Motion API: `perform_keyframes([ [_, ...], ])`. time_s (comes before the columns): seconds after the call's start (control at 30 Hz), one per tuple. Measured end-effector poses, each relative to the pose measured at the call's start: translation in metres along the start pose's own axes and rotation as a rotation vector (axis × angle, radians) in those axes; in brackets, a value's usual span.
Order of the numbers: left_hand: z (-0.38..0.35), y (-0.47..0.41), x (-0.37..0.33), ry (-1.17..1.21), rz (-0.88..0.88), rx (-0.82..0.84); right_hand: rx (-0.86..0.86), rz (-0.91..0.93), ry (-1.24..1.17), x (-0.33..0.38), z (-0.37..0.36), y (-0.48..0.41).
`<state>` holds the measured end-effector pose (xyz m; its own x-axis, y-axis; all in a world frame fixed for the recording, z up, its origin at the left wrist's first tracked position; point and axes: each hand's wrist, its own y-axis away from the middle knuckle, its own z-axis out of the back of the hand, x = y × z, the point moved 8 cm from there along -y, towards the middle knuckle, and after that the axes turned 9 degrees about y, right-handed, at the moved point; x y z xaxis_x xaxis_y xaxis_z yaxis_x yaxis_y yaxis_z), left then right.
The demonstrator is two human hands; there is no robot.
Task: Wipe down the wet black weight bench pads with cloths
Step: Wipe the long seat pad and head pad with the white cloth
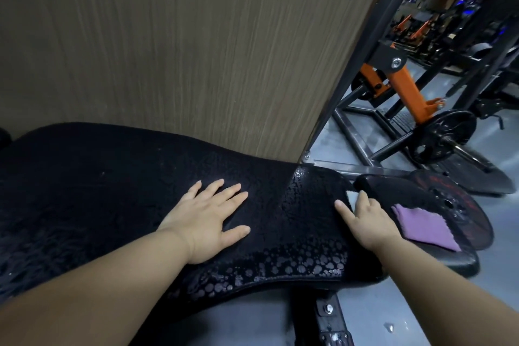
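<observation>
The black weight bench pad (pixel 295 264) runs across the view, with water beads along its near edge. A fuzzy black cloth (pixel 112 177) appears to lie spread over most of it. My left hand (pixel 207 219) rests flat on the cloth with fingers apart, holding nothing. At the pad's right end, my right hand (pixel 368 219) curls on the cloth's edge beside a small white tag, index finger extended. A purple cloth (pixel 424 227) lies just right of that hand on the neighbouring black seat pad (pixel 455 264).
A wood-grain panel (pixel 196 50) stands directly behind the bench. To the right are a dark plate with red lettering (pixel 449 194), an orange-and-black machine (pixel 404 87) with a weight plate (pixel 443 135), and grey floor. The bench's metal frame (pixel 328 317) shows below.
</observation>
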<state>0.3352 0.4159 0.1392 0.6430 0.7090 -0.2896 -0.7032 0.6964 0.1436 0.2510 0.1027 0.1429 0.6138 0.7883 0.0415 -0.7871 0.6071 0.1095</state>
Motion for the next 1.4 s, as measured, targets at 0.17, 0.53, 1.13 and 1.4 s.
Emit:
perform_keyframes([
  [0.17,0.001,0.003,-0.003,0.015,-0.014,-0.006,0.017,-0.006,0.03,-0.015,-0.009,0.03],
  [0.53,0.001,0.002,-0.002,0.012,-0.022,-0.015,-0.024,-0.078,0.098,0.006,0.001,-0.005],
  [1.13,0.0,-0.002,-0.001,0.026,-0.017,-0.021,0.006,0.326,0.275,0.159,0.008,-0.077],
  [1.4,0.003,-0.002,-0.001,0.026,-0.017,-0.024,-0.023,0.497,0.092,0.201,0.002,-0.062],
])
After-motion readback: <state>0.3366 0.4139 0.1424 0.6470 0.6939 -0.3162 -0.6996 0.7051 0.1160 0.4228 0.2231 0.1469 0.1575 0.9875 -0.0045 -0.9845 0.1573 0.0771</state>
